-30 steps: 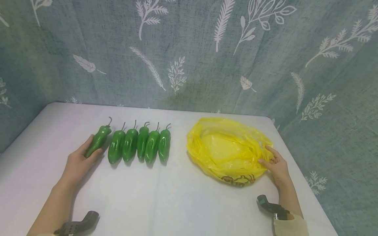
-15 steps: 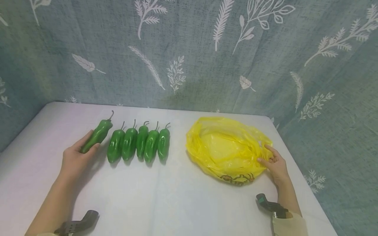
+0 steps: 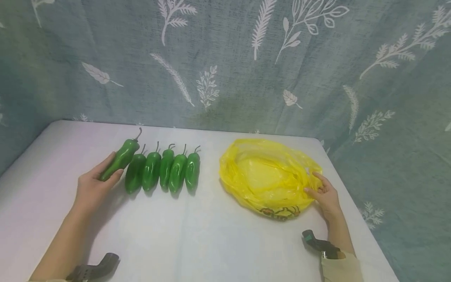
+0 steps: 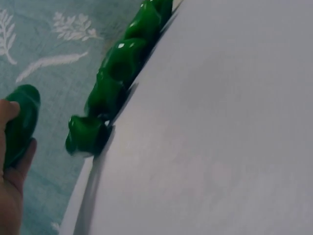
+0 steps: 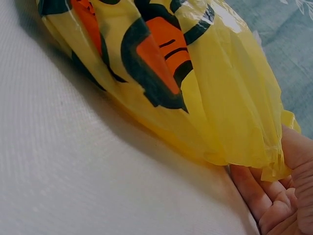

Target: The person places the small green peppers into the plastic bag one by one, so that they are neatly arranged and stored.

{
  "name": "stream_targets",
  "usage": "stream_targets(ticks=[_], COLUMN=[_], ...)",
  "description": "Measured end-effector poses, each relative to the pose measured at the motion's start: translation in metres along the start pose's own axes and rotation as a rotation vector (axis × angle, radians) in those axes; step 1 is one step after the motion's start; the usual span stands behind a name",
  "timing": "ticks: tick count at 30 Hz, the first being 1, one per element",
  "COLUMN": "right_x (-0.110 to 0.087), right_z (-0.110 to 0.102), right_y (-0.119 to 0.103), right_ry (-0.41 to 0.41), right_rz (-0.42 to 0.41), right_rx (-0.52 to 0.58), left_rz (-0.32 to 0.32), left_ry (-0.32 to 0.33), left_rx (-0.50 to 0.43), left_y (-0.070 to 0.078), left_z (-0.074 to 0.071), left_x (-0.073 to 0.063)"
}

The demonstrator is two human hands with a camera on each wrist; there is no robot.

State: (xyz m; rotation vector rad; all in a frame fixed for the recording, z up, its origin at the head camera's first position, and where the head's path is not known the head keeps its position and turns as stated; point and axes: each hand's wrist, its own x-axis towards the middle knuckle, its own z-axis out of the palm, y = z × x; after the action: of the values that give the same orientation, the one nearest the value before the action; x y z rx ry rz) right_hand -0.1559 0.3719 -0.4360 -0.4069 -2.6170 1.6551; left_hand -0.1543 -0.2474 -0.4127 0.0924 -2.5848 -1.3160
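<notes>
My left hand (image 3: 94, 182) grips a green chili pepper (image 3: 123, 156) by its lower end, stem pointing up and away. The held pepper is raised off the table and overlaps the leftmost of several green peppers (image 3: 151, 172) lying in a row. In the left wrist view the held pepper (image 4: 23, 120) sits between thumb and fingers, apart from the row (image 4: 120, 63). On the right, my right hand (image 3: 327, 197) pinches the edge of a yellow plastic bag (image 3: 267, 176) whose mouth is spread wide. The right wrist view shows the bag's printed side (image 5: 215, 107) and its gathered edge at the thumb.
A white-covered table (image 3: 211, 243) carries everything. Behind it and along the right side hangs a grey-green curtain (image 3: 232, 78) with white leaf prints. Dark wrist-camera mounts (image 3: 96, 268) are strapped on both forearms.
My left hand has lifted the pepper off the table and tilted it, then brought it slightly right toward the row. The right hand keeps its hold on the bag.
</notes>
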Motion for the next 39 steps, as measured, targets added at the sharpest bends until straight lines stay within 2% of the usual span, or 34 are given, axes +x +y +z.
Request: stream_targets(ticks=[4,12,19,28,30,33,35,37,39], right_x=[0.001,0.001,0.001,0.003,0.004,0.004,0.005,0.005,0.004], right_z=[0.001,0.0,0.001,0.0,0.001,0.001,0.0,-0.002,-0.004], right_y=[0.0,0.0,0.003,0.003,0.003,0.004,0.006,0.008,0.01], right_ry=[-0.005,-0.003,0.025,0.016,0.001,-0.017,-0.022,-0.018,-0.009], right_rz=[0.005,0.015,-0.031,-0.021,-0.04,-0.065,-0.071,-0.065,-0.056], right_rx=[-0.006,-0.005,0.023,0.102,0.112,0.087,0.088,0.094,0.104], left_rz=[0.018,0.081,0.128,0.211,0.208,0.164,0.169,0.193,0.255], left_ry=[0.023,-0.021,-0.118,-0.213,-0.245,-0.303,-0.331,-0.353,-0.371], left_rx=[-0.01,-0.014,-0.013,-0.031,-0.047,-0.065,-0.077,-0.082,-0.099], left_y=[0.011,0.031,0.05,0.077,0.082,0.091,0.098,0.105,0.11], left_z=[0.004,0.012,0.022,0.039,0.043,0.049,0.054,0.061,0.069], left_x=[0.002,0.01,0.016,0.028,0.03,0.032,0.033,0.035,0.039])
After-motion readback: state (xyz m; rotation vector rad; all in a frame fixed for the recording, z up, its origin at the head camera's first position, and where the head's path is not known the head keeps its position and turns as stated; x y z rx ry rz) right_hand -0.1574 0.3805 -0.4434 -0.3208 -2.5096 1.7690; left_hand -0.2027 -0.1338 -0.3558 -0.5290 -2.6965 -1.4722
